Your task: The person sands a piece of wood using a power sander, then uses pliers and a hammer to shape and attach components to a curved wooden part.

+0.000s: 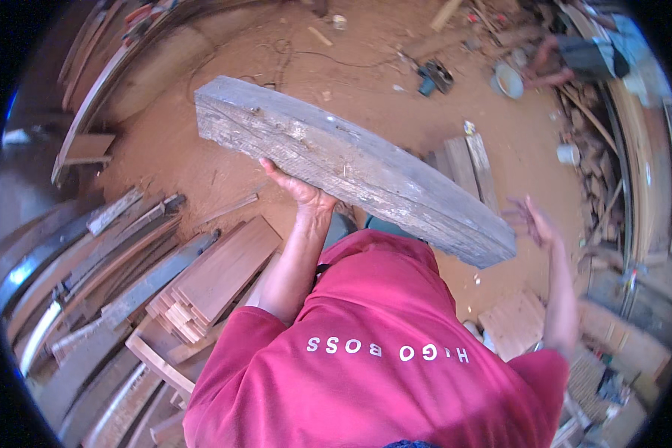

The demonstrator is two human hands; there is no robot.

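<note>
You worked in soft, even daylight with faint shadows; your right hand, clear of the grip, was motion-blurred, and the fisheye bent straight edges into a black rim.

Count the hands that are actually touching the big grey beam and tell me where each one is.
1. The left hand is under the grey beam, near its middle. The right hand is spread open just off the beam's right end, apart from it.

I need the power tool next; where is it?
The blue power tool lies on the dirt floor at upper centre, beyond the grey beam, near a crouching person.
</note>
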